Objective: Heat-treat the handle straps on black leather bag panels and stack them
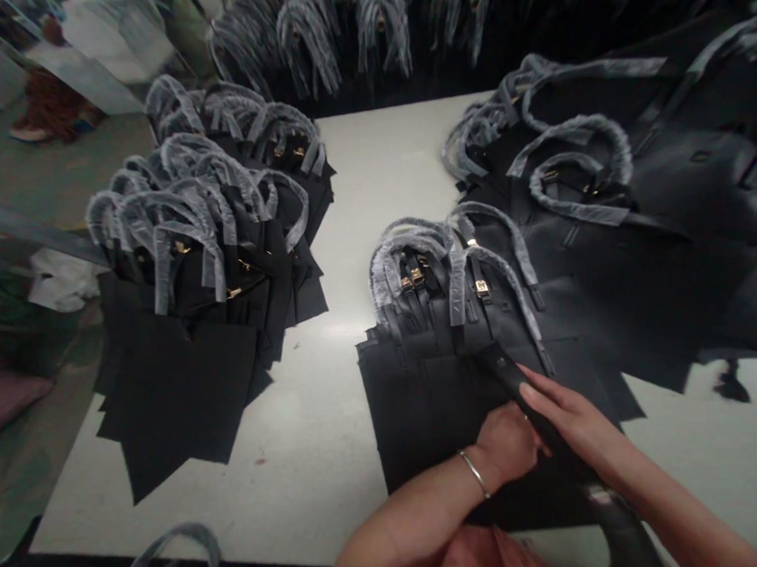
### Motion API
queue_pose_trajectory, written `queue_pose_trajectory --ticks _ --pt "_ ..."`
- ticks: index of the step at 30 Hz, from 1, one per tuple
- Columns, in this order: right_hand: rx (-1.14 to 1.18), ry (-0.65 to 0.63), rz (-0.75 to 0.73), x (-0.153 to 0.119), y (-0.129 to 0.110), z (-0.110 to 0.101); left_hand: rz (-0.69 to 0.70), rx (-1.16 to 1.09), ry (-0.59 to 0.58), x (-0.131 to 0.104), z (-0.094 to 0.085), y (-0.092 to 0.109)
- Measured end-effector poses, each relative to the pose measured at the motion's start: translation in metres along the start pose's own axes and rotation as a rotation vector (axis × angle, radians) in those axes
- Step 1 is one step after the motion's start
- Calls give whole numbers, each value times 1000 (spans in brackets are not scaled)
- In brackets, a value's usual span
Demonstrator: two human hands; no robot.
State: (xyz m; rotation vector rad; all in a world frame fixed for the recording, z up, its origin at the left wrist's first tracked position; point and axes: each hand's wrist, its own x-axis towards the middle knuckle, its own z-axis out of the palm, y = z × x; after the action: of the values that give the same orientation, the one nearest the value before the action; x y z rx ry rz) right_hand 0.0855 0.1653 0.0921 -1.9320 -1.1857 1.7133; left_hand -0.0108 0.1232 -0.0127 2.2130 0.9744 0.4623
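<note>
Near the front right of the white table, a fanned stack of black bag panels (418,409) lies flat, with plastic-wrapped handles (456,287) and gold clasps at its top. Over its lower part runs a long black strap-like piece (509,376). My right hand (569,413) is closed around this piece, thumb on top. My left hand (510,442), with a silver bangle at the wrist, is closed beside it, just below and left of my right hand. What its fingers hold, if anything, is hidden.
On the left of the table (384,172) lies another stack of black panels (185,381) with wrapped handles. More black pieces (660,275) spread over the right side. Wrapped handles (382,27) hang along the back. One wrapped loop (201,534) stands at the front left edge.
</note>
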Motion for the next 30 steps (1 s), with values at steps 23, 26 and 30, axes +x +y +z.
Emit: queue_pose_trajectory --ticks 23,26,30 --pt "-97 -299 57 -1 -14 41 -47 323 190 -71 -15 -28" --pt "-181 -206 -101 17 -14 54 -21 321 166 -70 -10 -29" --pt "-282 -191 -155 18 -12 52 -24 339 193 -70 -10 -30"
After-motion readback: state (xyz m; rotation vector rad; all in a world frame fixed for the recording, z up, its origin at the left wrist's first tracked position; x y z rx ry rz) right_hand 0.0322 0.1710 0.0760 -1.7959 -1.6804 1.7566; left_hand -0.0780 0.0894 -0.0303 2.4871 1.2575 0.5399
